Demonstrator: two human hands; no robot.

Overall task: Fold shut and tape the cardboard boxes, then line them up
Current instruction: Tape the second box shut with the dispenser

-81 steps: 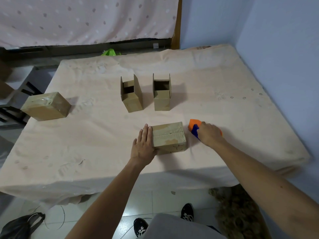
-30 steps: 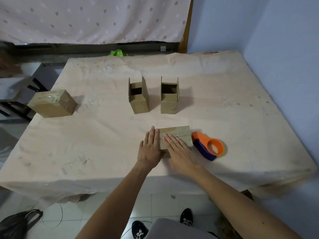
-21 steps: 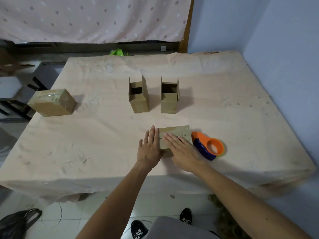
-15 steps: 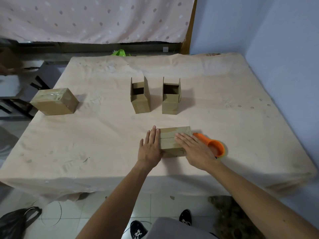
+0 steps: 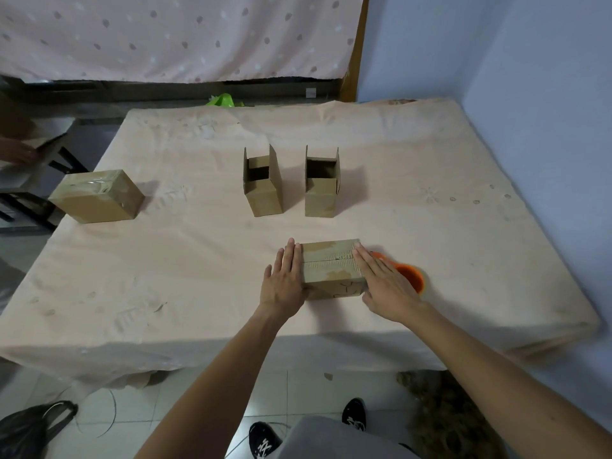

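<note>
At lower centre of the frame, the box (image 5: 331,270) is pressed between the left grip (image 5: 284,283) and the right grip (image 5: 385,286), fingers straight and flat. Even, opposed pressure is advised so the box is not skewed.

A pale peach cloth (image 5: 430,154) covers the tabletop, creased and faintly stained, and hangs over its near edge. Beyond the far edge a bright green object (image 5: 224,100) peeks up, in front of a dark band bearing a small white plate (image 5: 310,92). Above hangs a pink dotted curtain (image 5: 172,34), ending at a wooden strip (image 5: 359,54) beside the blue wall (image 5: 546,77), which also runs along the right edge. Off the left edge stands a dark frame (image 5: 29,207). On the tiled floor (image 5: 205,392) below the near edge lie a black bag (image 5: 29,429), a thin wire loop (image 5: 111,415) beside it, and a brown fuzzy heap (image 5: 443,409) toward the right.
</note>
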